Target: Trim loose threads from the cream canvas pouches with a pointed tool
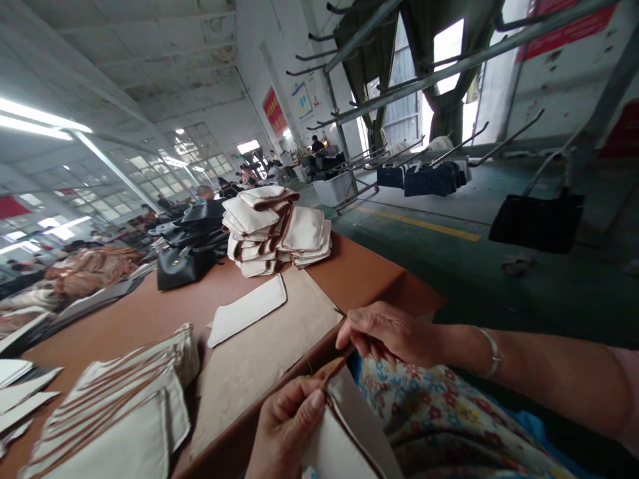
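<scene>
Near the table's front edge, my left hand (292,422) pinches a white leather piece (344,426) with brown raw edges between thumb and fingers. The piece is folded or layered and hangs over my lap. Up and to the right, my right hand (377,329) is closed, apart from the piece. A small dark tip shows beyond its fingers; what it belongs to is hidden in the grip. A single white leather panel (249,309) with a stitched edge lies on a beige sheet (259,359) in front of me.
On the brown table (134,309) stand a tall pile of white pieces (274,229), a fanned row of white pieces (120,412) and black leather bags (190,263). A metal rack (449,73) with hooks and a hanging black bag (536,223) stands to the right. People sit farther back.
</scene>
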The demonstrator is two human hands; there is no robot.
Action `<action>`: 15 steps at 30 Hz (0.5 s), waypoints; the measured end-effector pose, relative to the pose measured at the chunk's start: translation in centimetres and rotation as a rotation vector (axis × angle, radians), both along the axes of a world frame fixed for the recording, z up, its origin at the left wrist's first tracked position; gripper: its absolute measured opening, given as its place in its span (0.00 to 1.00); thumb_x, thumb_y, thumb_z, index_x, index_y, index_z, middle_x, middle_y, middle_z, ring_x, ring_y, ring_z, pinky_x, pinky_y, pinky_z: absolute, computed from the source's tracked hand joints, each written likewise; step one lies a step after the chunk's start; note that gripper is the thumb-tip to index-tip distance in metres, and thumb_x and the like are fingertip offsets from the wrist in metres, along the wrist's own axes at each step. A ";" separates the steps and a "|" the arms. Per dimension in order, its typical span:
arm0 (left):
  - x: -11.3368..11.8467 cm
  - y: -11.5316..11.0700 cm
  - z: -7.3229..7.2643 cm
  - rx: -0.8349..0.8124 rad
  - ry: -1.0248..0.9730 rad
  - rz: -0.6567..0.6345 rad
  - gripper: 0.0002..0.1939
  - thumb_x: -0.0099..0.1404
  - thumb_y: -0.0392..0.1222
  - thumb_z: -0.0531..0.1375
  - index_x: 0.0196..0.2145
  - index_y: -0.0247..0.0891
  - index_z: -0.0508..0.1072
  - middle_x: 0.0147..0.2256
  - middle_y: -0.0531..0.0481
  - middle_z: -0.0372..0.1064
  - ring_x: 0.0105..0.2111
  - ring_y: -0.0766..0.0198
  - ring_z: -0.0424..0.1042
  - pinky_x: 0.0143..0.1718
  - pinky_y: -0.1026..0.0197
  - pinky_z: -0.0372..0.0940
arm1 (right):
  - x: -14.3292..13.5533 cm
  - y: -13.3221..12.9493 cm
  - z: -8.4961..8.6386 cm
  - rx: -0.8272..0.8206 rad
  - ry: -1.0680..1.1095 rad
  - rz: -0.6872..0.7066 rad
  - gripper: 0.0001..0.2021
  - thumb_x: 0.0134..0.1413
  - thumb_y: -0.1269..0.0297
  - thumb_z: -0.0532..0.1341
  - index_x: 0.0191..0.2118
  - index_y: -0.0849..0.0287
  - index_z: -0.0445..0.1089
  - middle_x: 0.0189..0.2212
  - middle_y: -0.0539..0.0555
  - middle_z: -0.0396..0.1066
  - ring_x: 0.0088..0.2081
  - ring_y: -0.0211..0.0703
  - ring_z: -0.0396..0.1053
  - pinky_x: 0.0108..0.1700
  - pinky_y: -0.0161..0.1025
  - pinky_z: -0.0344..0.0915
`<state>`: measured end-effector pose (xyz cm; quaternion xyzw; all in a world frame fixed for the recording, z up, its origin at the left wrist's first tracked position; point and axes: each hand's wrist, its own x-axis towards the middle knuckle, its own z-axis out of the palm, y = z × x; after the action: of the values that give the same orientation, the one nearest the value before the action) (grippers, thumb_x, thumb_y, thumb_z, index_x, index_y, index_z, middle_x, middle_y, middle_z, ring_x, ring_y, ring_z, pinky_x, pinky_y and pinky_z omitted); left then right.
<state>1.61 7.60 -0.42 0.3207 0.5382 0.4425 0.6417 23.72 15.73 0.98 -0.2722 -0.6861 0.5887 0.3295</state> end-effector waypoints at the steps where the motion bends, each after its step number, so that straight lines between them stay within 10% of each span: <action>1: -0.1 0.1 -0.1 -0.001 0.002 0.003 0.15 0.49 0.45 0.73 0.28 0.35 0.75 0.21 0.51 0.74 0.18 0.69 0.67 0.21 0.70 0.58 | 0.3 -0.4 0.1 -0.124 -0.035 0.087 0.29 0.66 0.45 0.45 0.40 0.66 0.72 0.22 0.49 0.63 0.17 0.30 0.59 0.17 0.28 0.58; 6: -0.2 0.2 0.1 0.003 0.047 -0.004 0.15 0.47 0.46 0.74 0.26 0.36 0.75 0.18 0.54 0.70 0.15 0.71 0.63 0.18 0.70 0.55 | 0.3 -2.0 -1.4 -0.555 -0.117 0.421 0.21 0.65 0.52 0.49 0.33 0.63 0.69 0.17 0.47 0.64 0.12 0.32 0.60 0.12 0.28 0.60; 15: 0.4 -0.1 1.3 0.044 0.170 -0.036 0.16 0.47 0.48 0.74 0.26 0.37 0.74 0.17 0.54 0.70 0.14 0.69 0.62 0.17 0.69 0.54 | -0.1 -2.4 -1.1 -0.665 -0.196 0.483 0.17 0.62 0.62 0.49 0.28 0.63 0.69 0.16 0.47 0.64 0.11 0.33 0.60 0.11 0.28 0.59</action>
<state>1.97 7.51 0.86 0.3808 0.5751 0.4138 0.5941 23.64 13.33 -0.12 -0.2498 -0.5311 0.8096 0.0094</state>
